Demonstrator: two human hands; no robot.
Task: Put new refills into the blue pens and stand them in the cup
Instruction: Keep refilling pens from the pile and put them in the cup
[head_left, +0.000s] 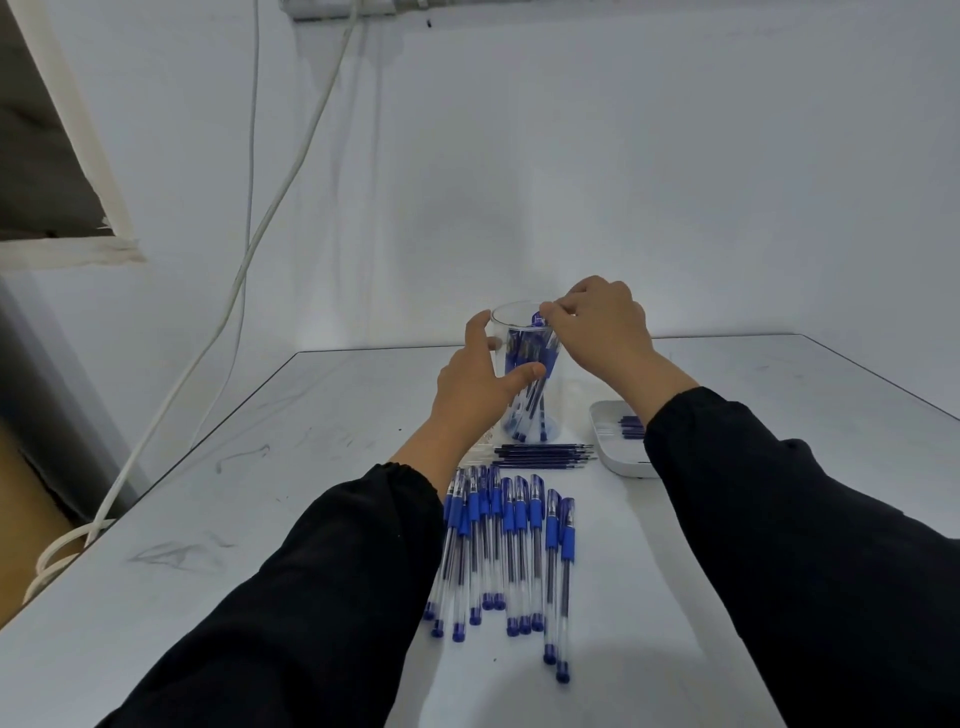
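The left hand (470, 387) wraps a wide grip around the clear cup (524, 374), mid-counter (208, 519) toward the far edge. Over its rim, the right hand (597, 325) pinches a blue pen (537, 318). Refills (545, 454) and more pens (504, 545) lie nearer.

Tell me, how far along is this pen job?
Partly done. Several blue pens already stand in the clear cup. In hand: the left hand steadies the cup while the right hand pinches a pen at its rim. Left: about a dozen pens in the row lying on the table, with loose refills behind them and a white tray holding more.
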